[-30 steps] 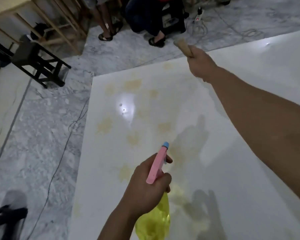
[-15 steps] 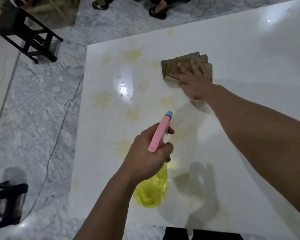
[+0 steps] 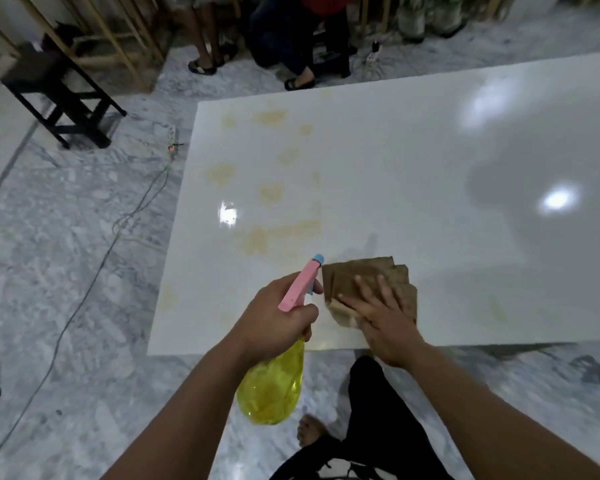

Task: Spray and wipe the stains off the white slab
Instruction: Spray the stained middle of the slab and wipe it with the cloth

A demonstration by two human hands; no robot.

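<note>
Head view, folded brown cloth (image 3: 368, 282), glossy white slab (image 3: 430, 161)

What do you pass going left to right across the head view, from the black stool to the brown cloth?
Black wooden stool → white power strip on the floor → left hand gripping the yellow spray bottle with pink trigger → folded brown cloth under the flat right hand.

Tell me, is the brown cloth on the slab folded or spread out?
Folded. The brown cloth shows several stacked layers stepped at its far edge, and the right hand presses it flat on the white slab.
</note>
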